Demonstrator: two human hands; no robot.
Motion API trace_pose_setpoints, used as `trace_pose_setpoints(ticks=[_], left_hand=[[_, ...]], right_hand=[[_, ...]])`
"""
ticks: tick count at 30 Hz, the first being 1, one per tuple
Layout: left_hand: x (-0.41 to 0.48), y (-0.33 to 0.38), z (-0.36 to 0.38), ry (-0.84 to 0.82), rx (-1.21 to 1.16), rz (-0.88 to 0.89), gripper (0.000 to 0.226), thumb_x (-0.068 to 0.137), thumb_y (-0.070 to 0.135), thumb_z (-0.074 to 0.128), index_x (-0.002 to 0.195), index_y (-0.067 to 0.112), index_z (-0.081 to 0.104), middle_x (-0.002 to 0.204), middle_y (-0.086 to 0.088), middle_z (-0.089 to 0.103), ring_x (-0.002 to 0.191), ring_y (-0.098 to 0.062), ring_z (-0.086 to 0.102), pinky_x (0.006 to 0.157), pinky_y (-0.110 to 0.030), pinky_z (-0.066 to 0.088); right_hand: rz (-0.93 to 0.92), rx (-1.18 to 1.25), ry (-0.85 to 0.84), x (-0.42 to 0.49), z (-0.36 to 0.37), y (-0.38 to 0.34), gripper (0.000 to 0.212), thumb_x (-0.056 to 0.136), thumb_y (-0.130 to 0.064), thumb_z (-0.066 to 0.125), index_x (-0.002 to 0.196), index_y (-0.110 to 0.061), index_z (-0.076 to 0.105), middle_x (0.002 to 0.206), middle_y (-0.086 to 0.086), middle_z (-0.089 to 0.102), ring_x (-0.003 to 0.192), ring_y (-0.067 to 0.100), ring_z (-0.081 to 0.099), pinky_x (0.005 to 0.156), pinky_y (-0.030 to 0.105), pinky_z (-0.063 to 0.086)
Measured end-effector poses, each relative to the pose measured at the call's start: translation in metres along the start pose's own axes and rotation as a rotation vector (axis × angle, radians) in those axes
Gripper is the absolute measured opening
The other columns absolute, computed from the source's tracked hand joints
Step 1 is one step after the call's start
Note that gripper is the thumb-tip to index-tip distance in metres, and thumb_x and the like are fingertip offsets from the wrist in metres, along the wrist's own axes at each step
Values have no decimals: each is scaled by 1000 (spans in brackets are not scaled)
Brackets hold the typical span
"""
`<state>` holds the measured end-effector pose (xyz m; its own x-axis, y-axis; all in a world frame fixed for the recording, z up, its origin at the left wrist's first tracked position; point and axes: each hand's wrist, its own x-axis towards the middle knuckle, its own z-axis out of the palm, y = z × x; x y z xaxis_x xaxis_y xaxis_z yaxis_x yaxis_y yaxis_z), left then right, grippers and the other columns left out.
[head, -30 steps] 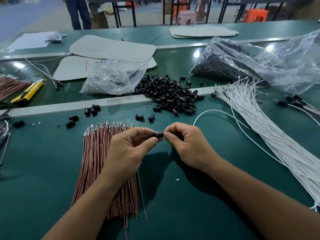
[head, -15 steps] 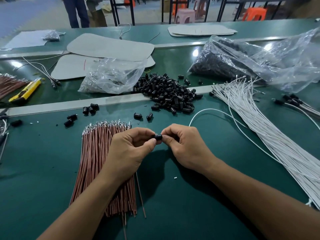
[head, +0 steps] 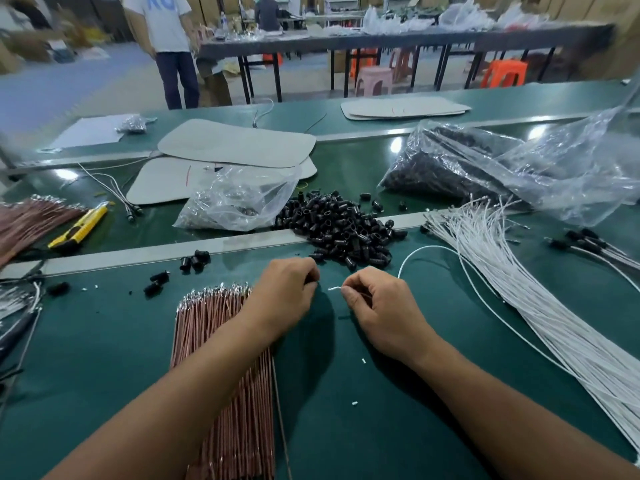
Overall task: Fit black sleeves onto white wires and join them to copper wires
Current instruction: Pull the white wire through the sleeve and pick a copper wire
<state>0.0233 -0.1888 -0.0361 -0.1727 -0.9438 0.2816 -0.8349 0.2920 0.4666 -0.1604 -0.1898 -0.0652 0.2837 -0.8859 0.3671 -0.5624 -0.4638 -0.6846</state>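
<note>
1. The left grip is keeping its fingers curled in tight and is pinching a small dark piece at the fingertips. This is judged to be a black sleeve, though the fingers are hiding most of it.
2. The right grip is pinching one white wire just behind its bare end. That end is pointing at the left grip, and a small gap is separating it from the sleeve. The rest of the wire is looping away beyond the right grip.
3. The sleeve pile is lying just beyond both grips on the tabletop.
4. The white wire bundle is fanning out on the outer side of the right grip.
5. The copper wire bundle is lying under the left grip's wrist and forearm.
6. Done: a few sleeved wires are lying well beyond the right grip, past the white bundle. Whether copper is joined to them cannot be told.
7. Left: this sleeve is not yet sitting on its wire, and no copper wire is being held. With both bundles and the pile looking full, the job is judged to be in its early part.
</note>
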Motion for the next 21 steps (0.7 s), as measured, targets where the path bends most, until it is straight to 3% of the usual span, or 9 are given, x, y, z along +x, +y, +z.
trace_pose_setpoints(ticks=[5,8,11,13,16,21], left_hand=[[11,-18,9,-6,34,146,18,88,14,71,105,7,71,104,-5,63,100,-20,55,91,-31,45],[12,-16,14,-13,10,252,18,84,21,77,100,13,72,98,3,64,94,-15,55,85,-27,46],[14,-7,17,14,-19,306,5,85,14,76,89,13,72,85,5,65,80,-14,55,75,-28,46],[16,-5,18,37,-52,284,4,86,9,75,86,13,72,81,6,65,77,-13,55,73,-29,46],[15,-6,18,37,-179,184,9,87,7,73,86,16,69,79,12,63,75,-4,56,71,-19,45],[10,-5,13,-66,-307,47,11,89,14,71,84,23,68,73,13,65,70,-6,61,65,-15,47]], right_hand=[[20,-72,5,14,-5,10,10,96,-21,62,88,-14,66,88,-2,63,82,14,57,77,36,49],[27,-91,-9,19,-8,13,13,97,-24,59,92,-15,66,93,-3,63,87,16,57,80,40,50],[15,-92,-24,20,-9,14,13,98,-26,58,94,-16,66,94,-4,63,89,15,57,81,41,50],[11,-76,-38,20,-10,14,16,99,-27,58,95,-15,67,93,-4,62,88,15,57,81,42,49],[-7,-50,-80,21,-11,15,21,101,-27,57,96,-12,71,88,-3,60,85,17,57,78,45,49],[-64,85,-51,21,-15,15,11,94,-18,69,94,-12,77,82,-6,63,76,11,59,74,35,51]])
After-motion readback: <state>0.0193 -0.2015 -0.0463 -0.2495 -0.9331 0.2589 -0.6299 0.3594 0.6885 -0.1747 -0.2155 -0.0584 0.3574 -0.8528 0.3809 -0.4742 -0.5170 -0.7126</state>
